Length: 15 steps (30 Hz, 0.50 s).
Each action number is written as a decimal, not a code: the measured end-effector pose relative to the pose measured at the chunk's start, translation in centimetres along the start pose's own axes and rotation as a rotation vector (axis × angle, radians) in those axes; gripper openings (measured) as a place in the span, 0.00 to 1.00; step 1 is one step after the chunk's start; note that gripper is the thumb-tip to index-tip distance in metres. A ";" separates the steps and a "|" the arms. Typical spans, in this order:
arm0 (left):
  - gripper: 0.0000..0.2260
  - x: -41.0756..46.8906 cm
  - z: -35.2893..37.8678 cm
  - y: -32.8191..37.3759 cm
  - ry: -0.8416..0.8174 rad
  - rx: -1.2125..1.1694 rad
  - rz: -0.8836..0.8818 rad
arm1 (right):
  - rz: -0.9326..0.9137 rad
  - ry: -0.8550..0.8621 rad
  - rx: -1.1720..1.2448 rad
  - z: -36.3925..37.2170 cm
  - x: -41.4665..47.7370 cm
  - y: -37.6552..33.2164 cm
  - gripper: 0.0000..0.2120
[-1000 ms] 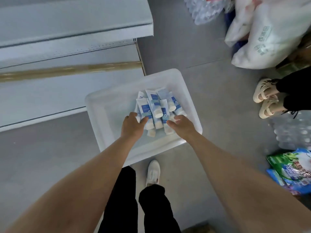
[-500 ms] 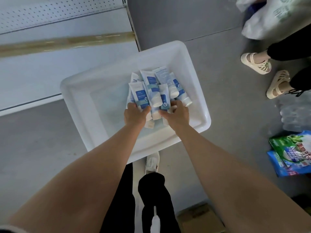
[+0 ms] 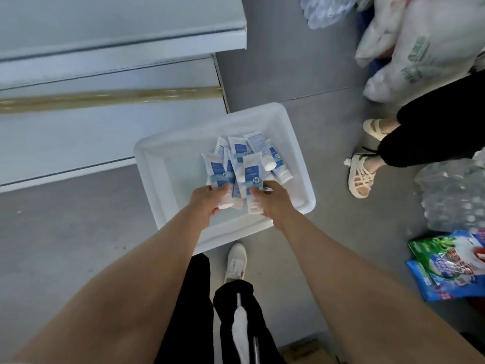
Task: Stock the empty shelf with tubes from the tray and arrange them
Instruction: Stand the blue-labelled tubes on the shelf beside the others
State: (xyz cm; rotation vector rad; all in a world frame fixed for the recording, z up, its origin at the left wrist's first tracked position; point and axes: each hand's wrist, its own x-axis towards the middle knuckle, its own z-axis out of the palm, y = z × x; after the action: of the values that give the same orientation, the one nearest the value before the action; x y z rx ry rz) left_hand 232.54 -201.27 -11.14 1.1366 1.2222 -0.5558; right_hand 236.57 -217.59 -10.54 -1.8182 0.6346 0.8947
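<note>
A white plastic tray (image 3: 157, 179) sits on the grey floor beside the shelf unit. Inside it lies a heap of white-and-blue tubes (image 3: 258, 151) with white caps. My left hand (image 3: 207, 203) grips one tube (image 3: 216, 170) by its cap end, raised above the tray. My right hand (image 3: 273, 199) grips another tube (image 3: 253, 174), held upright with its blue label facing me. The empty white shelf (image 3: 99, 137) with a tan front strip runs along the upper left.
A second shelf board (image 3: 118, 30) juts out above. Another person's sandalled feet (image 3: 360, 177) stand right of the tray. White sacks (image 3: 425, 48), wrapped water bottles (image 3: 456, 195) and green-blue packets (image 3: 446, 266) crowd the right side. My own shoe (image 3: 236, 261) is just below the tray.
Both hands have closed on tubes and lifted them out of the heap. The view has tilted back up, bringing the upper shelf board into sight.
</note>
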 end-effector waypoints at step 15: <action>0.19 -20.4 -9.3 6.6 0.077 -0.348 0.557 | -0.330 -0.461 0.206 2.3 -15.1 -13.9 0.11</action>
State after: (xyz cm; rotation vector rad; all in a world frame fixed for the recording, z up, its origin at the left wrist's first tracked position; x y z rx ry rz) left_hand 227.66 -194.92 10.86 1.1379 0.9578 0.1190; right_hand 237.33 -209.60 8.45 -1.4105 0.1232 0.9394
